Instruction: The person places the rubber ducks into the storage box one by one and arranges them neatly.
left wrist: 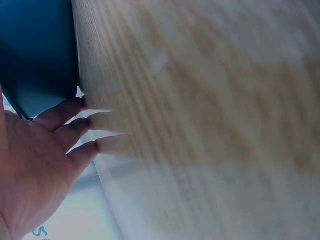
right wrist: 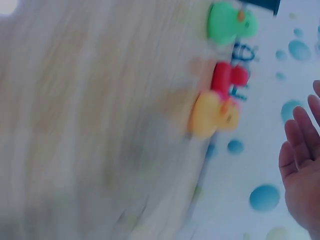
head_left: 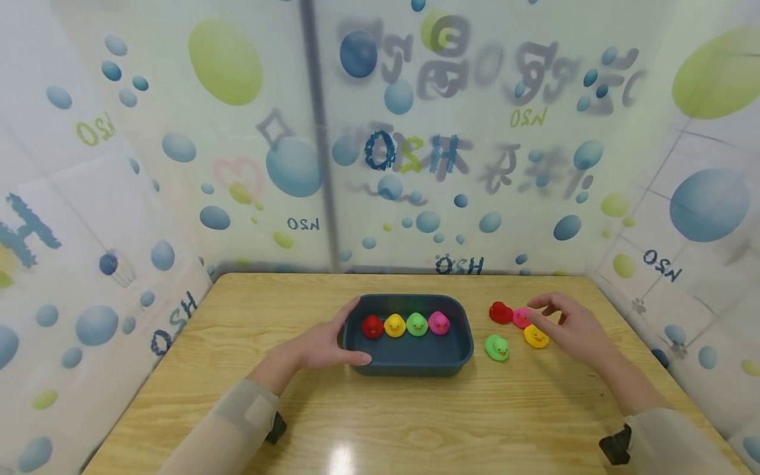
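Observation:
A dark blue tray (head_left: 410, 369) holds a row of rubber ducks: red (head_left: 372, 327), yellow (head_left: 394, 326), green (head_left: 417, 324) and pink (head_left: 439, 323). My left hand (head_left: 325, 344) grips the tray's left end, thumb over the front rim and fingers at the back corner. Right of the tray lie a red duck (head_left: 501, 313), a pink duck (head_left: 521, 318), a yellow duck (head_left: 536, 338) and a green duck (head_left: 497, 348). Over the pink and yellow ones hovers my right hand (head_left: 574, 328), fingers loosely bent around nothing; it partly covers both in the head view.
The pale wooden table (head_left: 380, 422) meets printed curtain walls (head_left: 415, 198) at the back and both sides. Dark straps (head_left: 617, 445) sit at both wrists below the sleeves. In the right wrist view a corner of the tray (right wrist: 265, 4) shows beyond the green duck (right wrist: 227, 24).

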`<state>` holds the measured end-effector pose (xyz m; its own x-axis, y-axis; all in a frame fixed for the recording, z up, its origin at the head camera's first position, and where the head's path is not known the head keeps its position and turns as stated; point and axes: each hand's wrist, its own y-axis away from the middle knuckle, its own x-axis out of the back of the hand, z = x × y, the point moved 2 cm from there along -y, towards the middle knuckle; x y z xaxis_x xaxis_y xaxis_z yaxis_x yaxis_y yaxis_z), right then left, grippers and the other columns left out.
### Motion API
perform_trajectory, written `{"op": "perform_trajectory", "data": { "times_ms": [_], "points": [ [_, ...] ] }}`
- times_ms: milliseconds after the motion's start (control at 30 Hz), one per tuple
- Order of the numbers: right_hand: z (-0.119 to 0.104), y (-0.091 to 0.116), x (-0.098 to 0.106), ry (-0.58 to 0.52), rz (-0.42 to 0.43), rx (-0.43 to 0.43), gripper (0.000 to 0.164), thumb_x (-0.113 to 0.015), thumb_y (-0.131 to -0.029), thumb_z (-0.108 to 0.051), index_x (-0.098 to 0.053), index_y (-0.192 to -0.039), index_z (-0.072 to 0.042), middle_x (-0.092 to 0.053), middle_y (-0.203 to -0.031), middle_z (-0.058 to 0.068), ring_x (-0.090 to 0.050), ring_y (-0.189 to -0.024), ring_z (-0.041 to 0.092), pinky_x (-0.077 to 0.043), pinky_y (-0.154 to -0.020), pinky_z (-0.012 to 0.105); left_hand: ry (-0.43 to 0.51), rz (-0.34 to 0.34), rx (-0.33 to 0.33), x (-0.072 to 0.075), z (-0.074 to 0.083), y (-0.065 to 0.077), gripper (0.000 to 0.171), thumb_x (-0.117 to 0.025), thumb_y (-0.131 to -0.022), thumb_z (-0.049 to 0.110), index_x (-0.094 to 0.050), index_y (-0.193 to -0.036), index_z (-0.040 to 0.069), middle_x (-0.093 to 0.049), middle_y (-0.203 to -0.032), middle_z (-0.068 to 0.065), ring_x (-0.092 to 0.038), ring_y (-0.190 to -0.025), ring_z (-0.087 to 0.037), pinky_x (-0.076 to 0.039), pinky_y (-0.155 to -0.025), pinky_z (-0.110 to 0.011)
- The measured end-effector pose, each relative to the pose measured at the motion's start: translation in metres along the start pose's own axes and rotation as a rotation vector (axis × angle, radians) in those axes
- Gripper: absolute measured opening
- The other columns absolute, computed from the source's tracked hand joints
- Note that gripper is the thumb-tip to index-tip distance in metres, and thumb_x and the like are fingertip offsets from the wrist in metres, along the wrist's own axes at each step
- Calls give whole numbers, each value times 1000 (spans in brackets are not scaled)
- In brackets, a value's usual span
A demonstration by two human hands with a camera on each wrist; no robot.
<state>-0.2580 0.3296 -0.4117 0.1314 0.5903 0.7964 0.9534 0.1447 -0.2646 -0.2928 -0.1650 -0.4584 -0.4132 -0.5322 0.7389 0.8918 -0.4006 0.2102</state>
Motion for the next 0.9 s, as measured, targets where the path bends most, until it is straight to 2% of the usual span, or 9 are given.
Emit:
{"op": "perform_trajectory", "data": {
  "times_ms": [100,167,300,467,700,900],
  "points": [
    [16,7,6,20,-19,-27,33,-72,-108,-32,-70,-131,-7,-72,-127,13,-58,-104,9,-50,-78,21,-1,-1,1,0,0,1,123,-82,-85,73,-1,-175,50,-33,-179,-18,-49,-153,-46,-39,-126,-69],
    [25,10,8,24,-47,-45,35,-73,-108,-28,-68,-133,-4,-72,-129,16,-62,-106,15,-51,-79,21,-6,-2,3,0,-1,2,124,-82,-84,75,-1,-175,50,-33,-179,-18,-49,-153,-47,-39,-126,-69],
    [40,13,6,18,-149,-104,45,-74,-107,-29,-63,-141,0,-68,-136,24,-68,-109,30,-56,-78,25,-14,-2,5,0,-1,2,124,-81,-84,77,0,-174,52,-34,-179,-18,-49,-153,-47,-39,-127,-68],
    [52,15,1,-17,-277,-146,52,-74,-107,-29,-58,-148,-1,-62,-145,29,-68,-114,33,-59,-80,30,-9,-1,-1,-2,-1,1,122,-81,-86,74,0,-174,53,-33,-180,-17,-49,-153,-47,-39,-126,-69],
    [55,14,-3,-47,-317,-153,51,-74,-106,-26,-59,-148,-1,-63,-145,28,-65,-112,29,-58,-76,26,-13,1,-5,-1,-2,-1,123,-81,-86,74,1,-174,51,-37,-177,-19,-52,-150,-47,-42,-125,-68],
    [53,10,-4,-33,-326,-177,47,-77,-104,-26,-62,-141,-2,-67,-138,23,-66,-111,28,-59,-81,28,-20,-1,-4,-1,-2,-1,122,-80,-86,75,1,-174,52,-35,-178,-18,-52,-151,-47,-41,-125,-68]
  ]
}}
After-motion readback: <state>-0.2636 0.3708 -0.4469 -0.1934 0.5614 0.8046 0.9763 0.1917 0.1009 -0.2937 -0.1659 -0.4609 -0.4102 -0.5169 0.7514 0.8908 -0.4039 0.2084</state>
